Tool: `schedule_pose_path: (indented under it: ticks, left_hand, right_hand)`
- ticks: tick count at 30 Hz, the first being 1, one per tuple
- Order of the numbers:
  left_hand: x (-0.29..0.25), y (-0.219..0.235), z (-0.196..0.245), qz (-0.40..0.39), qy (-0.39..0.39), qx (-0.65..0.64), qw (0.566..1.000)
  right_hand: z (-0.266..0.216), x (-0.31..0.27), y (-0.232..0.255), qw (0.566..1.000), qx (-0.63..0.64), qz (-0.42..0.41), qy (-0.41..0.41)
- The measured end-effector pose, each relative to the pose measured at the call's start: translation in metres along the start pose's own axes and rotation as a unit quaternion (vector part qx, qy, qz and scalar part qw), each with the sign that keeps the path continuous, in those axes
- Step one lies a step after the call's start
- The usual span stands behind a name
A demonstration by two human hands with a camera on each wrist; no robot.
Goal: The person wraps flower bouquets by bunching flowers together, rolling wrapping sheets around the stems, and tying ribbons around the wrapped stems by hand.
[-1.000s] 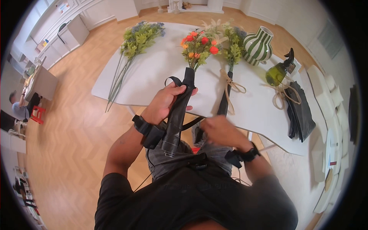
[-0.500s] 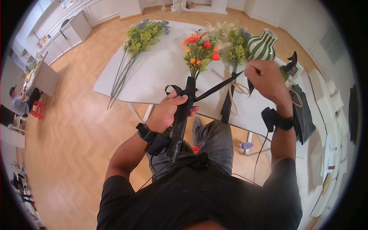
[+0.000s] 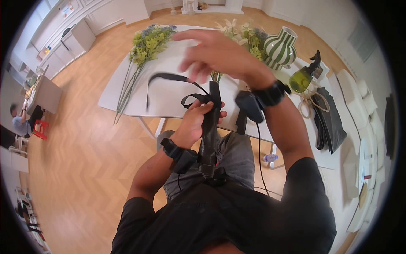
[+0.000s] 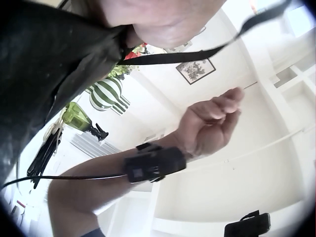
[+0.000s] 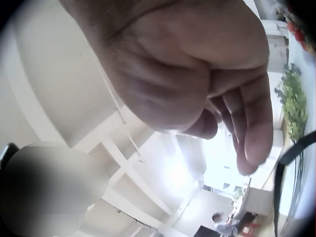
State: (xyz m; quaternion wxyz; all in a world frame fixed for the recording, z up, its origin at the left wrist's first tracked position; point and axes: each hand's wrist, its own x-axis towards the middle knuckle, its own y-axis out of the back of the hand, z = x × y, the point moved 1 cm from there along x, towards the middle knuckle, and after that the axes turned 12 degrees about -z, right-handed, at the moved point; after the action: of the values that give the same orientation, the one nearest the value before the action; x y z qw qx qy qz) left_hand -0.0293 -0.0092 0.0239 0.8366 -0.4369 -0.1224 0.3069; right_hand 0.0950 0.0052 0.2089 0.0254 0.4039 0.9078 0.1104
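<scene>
My left hand grips a bouquet's stems inside a black wrapper, held upright before the table edge. Its thumb presses a black ribbon against the wrapper's neck, where a loop sticks out leftward. The ribbon's free end arcs left and hangs over the table. Above it, my blurred right hand is raised with fingers extended and loosely bent, hiding most of this bouquet's blooms. The right wrist view shows the ribbon apart from that hand's fingertips. In the left wrist view, red blooms peek out beyond the wrapper.
Loose flower stems lie at the table's left. Behind my right forearm is another black-wrapped bouquet. A green-striped vase, a green spray bottle, twine and folded black sheets occupy the right side. A person sits far left.
My right hand first pulled the ribbon out to the right, then swept up and left across the bouquet and released it. The ribbon now trails left. My left hand keeps its grip.
</scene>
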Motion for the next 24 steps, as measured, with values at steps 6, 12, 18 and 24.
schedule_pose_path:
  ticks: [6,12,18,24]
  left_hand:
    - [0.002,-0.003,-0.001,0.022,-0.024,-0.003,0.999]
    - [0.014,0.003,-0.019,0.107,-0.050,0.027,0.993]
    - [0.019,0.000,-0.019,0.143,-0.141,0.079,0.976]
    - [0.017,0.002,-0.011,0.174,-0.145,0.186,0.956]
  right_hand:
    - [0.110,-0.067,-0.008,0.950,-0.175,0.240,-0.096]
    - [0.140,-0.081,-0.051,0.923,-0.240,0.287,-0.087]
    - [0.143,-0.071,-0.064,0.922,-0.226,0.303,0.083]
    - [0.145,-0.063,-0.057,0.917,-0.250,0.310,0.030]
